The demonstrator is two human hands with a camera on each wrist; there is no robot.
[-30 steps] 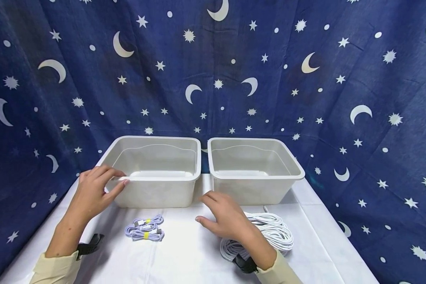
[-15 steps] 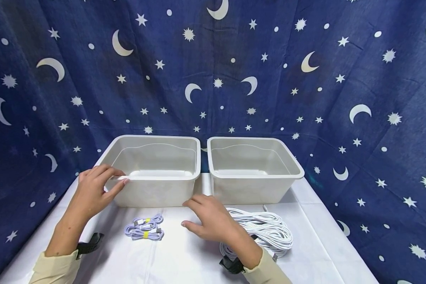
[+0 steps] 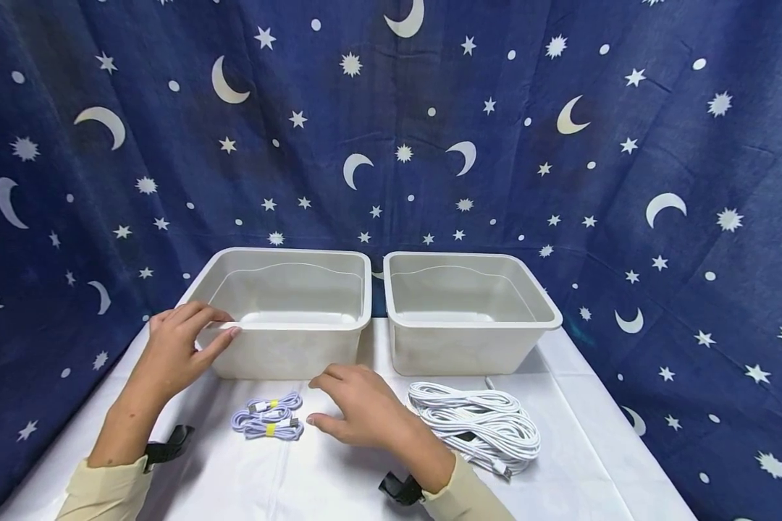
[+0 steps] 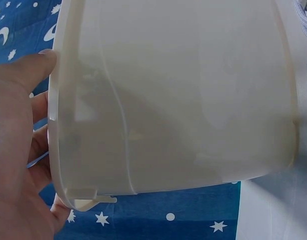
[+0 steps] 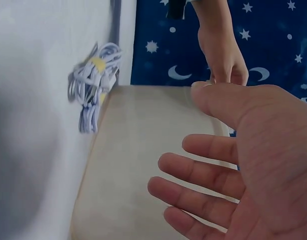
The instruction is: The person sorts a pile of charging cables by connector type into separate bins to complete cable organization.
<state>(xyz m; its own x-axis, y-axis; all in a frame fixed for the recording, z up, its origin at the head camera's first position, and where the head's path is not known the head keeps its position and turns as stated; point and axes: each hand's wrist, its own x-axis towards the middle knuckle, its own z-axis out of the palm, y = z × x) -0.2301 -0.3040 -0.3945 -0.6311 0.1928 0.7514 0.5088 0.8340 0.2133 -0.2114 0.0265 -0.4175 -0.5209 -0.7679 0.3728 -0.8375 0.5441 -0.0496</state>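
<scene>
At the near left corner of the left off-white plastic bin [image 3: 287, 354], my left hand [image 3: 176, 351] holds the rim, thumb on the outer side and fingers over the edge. The left wrist view shows the thumb [image 4: 41, 65] at that rim, with the other fingers partly hidden behind it. My right hand [image 3: 358, 405] hovers over the table in front of this bin, fingers loosely spread and holding nothing. Just left of its fingertips lie lilac USB cables [image 3: 268, 417], coiled and bound with yellow bands. The right wrist view has the same lilac cables [image 5: 96, 82] beyond the open fingers.
A second off-white bin [image 3: 469, 347] stands to the right, with a narrow gap between the two. In front of it lies a large coiled white cable [image 3: 489, 427]. A blue curtain [image 3: 391, 145] with moons and stars hangs behind the white-covered table [image 3: 599, 456].
My right hand has moved left from beside the white cable to near the lilac cables, uncovering more of the white coil. My left hand has stayed at the bin's rim.
</scene>
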